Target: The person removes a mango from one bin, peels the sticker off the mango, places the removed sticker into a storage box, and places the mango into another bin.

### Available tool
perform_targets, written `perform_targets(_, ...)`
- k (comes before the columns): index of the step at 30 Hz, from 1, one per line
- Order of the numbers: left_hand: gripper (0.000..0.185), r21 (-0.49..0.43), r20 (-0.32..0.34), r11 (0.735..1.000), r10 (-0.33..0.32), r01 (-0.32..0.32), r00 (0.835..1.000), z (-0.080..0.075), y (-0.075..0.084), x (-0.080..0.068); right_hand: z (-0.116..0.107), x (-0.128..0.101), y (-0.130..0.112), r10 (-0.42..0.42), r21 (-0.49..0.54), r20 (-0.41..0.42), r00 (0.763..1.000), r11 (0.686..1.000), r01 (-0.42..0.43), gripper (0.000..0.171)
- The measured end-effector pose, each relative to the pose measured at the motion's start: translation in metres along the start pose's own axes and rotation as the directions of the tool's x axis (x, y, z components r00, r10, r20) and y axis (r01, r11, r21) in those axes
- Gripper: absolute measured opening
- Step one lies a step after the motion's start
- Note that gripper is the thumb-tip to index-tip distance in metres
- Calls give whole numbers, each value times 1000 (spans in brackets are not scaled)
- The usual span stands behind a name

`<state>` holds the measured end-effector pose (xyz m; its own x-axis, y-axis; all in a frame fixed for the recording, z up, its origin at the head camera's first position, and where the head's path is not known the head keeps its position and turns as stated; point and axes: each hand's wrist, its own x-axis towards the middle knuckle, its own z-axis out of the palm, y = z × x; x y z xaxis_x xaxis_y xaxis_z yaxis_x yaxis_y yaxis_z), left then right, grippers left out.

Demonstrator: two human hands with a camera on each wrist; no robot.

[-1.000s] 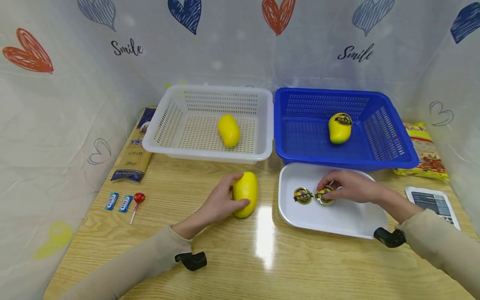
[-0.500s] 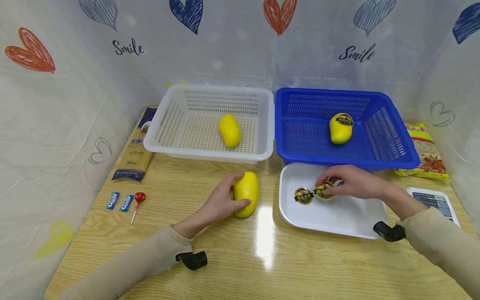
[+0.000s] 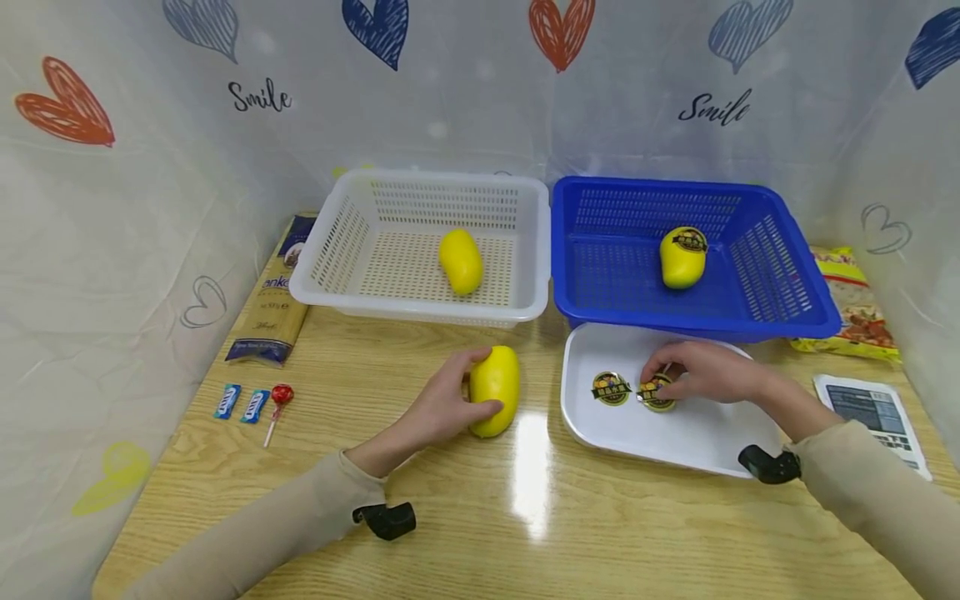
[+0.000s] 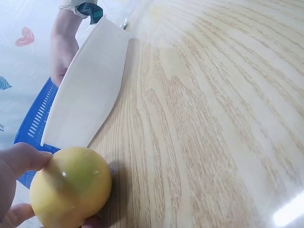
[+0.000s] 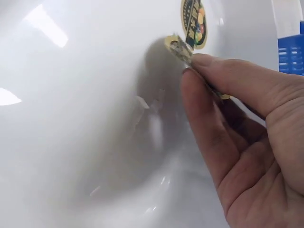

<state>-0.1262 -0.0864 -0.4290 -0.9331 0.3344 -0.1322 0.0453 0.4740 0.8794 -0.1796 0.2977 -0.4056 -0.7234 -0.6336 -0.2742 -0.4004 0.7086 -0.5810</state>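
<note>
A yellow mango [image 3: 493,402] [image 4: 70,186] lies on the wooden table, and my left hand [image 3: 438,407] grips it from the left with thumb and fingers curled round it. To its right lies a white tray [image 3: 697,442] [image 5: 85,142] with two round fruit stickers. My right hand [image 3: 693,372] [image 5: 237,137] pinches the right sticker [image 3: 657,393] [image 5: 183,51] at its edge, lifting it off the tray. The other sticker [image 3: 610,388] [image 5: 194,21] lies flat beside it.
A white basket [image 3: 330,250] at the back holds a plain mango [image 3: 461,260]. The blue basket [image 3: 780,275] holds a mango with a sticker [image 3: 682,257]. A pasta bag [image 3: 266,312], candies and a lollipop [image 3: 275,404] lie left; a snack bag [image 3: 851,304] and a card [image 3: 870,417] lie right.
My right hand shifted slightly on the tray while working at the right sticker's edge. The left hand and its mango stayed put.
</note>
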Motion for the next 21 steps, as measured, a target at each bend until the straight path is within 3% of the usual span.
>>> perform_targets(5,74,-1,11,1000,-7,7,1000,0,1,0,2,1,3,61,14,25,998,998,-61,16)
perform_targets(16,74,22,4,1000,-4,4,1000,-1,1,-1,8,8,-4,54,-11,43,998,999,-54,13)
perform_targets(21,74,23,9,1000,-3,3,1000,0,0,0,10,10,-8,39,-80,31,999,996,-37,16)
